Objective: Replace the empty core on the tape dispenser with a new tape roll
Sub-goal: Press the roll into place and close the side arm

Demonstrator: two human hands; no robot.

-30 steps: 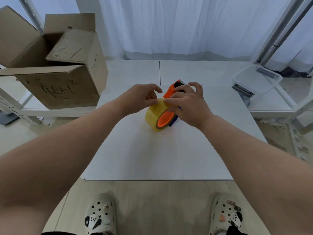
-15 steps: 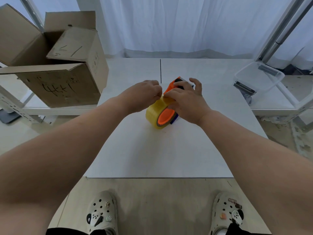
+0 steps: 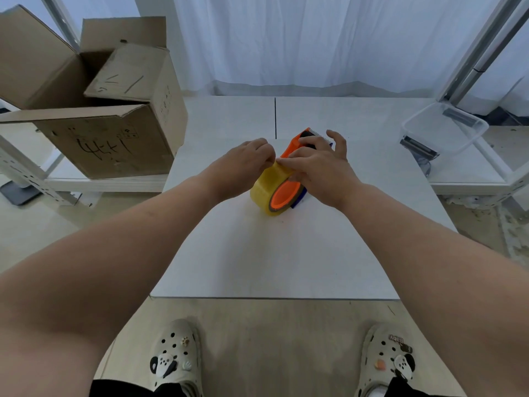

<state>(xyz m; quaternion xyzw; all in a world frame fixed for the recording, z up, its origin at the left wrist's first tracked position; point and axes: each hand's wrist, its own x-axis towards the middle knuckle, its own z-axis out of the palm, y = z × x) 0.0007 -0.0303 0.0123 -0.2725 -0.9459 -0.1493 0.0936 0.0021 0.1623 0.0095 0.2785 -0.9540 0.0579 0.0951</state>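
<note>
An orange tape dispenser [image 3: 294,146] lies on the white table [image 3: 272,253], its serrated blade end pointing away from me. A yellowish tape roll [image 3: 264,186] sits on its orange hub at the near end. My right hand [image 3: 317,170] rests over the dispenser body, thumb and forefinger touching the top of the roll, the other fingers spread near the blade. My left hand [image 3: 246,164] is closed, its fingertips pinching at the top edge of the roll next to my right forefinger. Whether a loose tape end is between the fingers is too small to tell.
Open cardboard boxes [image 3: 108,116] stand on a low shelf at the left. A clear plastic bin [image 3: 443,130] sits on a shelf at the right, with a dark metal object [image 3: 419,149] beside it. White curtains hang behind the table. My feet stand at the table's near edge.
My left fingers, loosely curled a second ago, have closed into a pinch on the top edge of the roll. My right hand has shifted slightly along the dispenser. The roll stays on the hub.
</note>
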